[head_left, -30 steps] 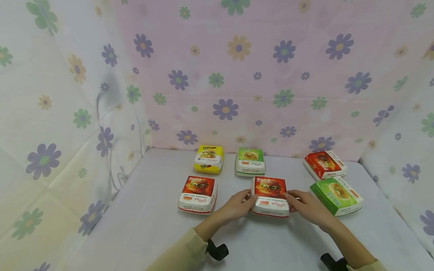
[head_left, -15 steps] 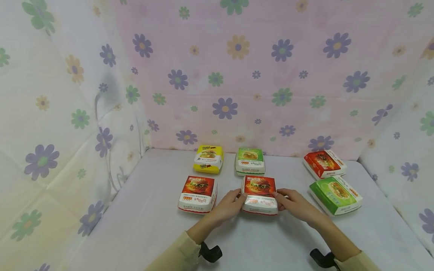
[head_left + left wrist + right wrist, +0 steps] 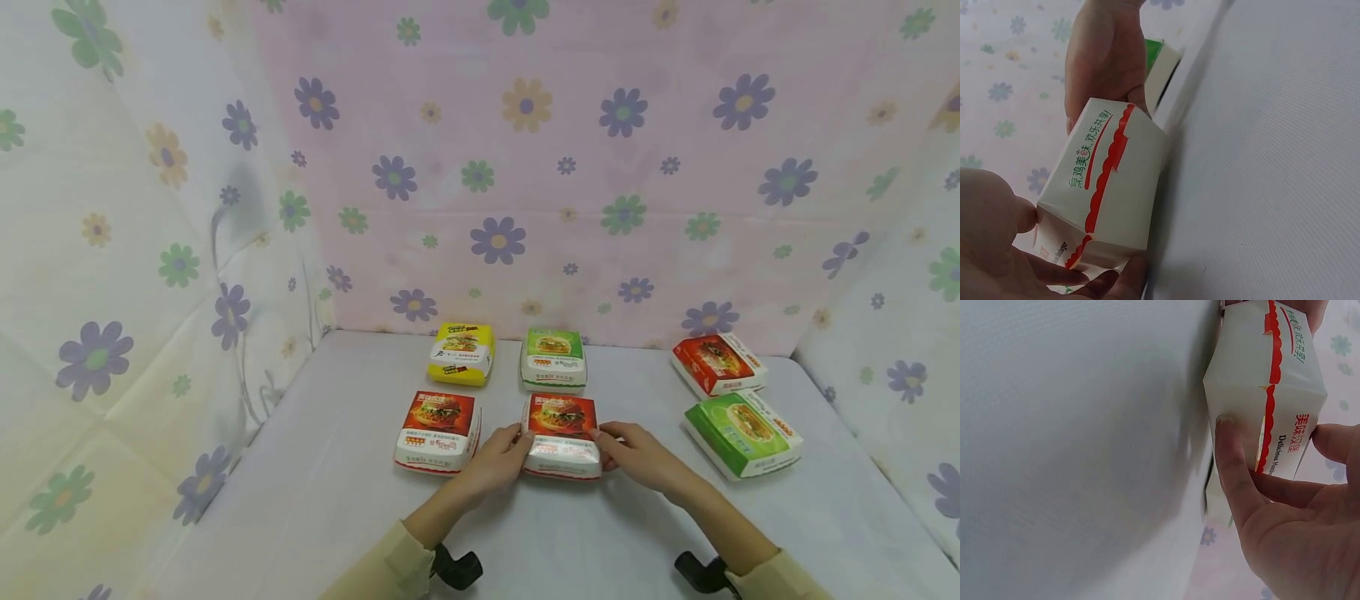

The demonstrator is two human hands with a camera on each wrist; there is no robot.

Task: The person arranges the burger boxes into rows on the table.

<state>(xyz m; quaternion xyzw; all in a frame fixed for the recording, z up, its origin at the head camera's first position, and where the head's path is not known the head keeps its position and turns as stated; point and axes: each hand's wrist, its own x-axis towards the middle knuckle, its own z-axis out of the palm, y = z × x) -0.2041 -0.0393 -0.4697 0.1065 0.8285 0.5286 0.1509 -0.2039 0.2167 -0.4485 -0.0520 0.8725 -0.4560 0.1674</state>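
Observation:
A red-and-white burger box (image 3: 562, 437) is held between both hands near the middle of the table. My left hand (image 3: 495, 460) grips its left side, thumb at the top edge and fingers along the side wall, as the left wrist view shows. On the opposite side my right hand (image 3: 639, 454) pinches the box; in the right wrist view its thumb (image 3: 1334, 442) is at the lid edge and a finger presses the lower wall. Just behind it sits a green-and-white burger box (image 3: 554, 360). To the left lies another red-and-white burger box (image 3: 438, 433).
A yellow burger box (image 3: 462, 354) stands at the back left. At the right, a red burger box (image 3: 720, 365) sits behind a tilted green burger box (image 3: 744, 435). Flowered cloth walls (image 3: 420, 275) enclose the white table (image 3: 322, 500) at the back and sides.
Both hands have moved left with the held red-and-white burger box, from right of the green-and-white one to in front of it. The other boxes stay where they were.

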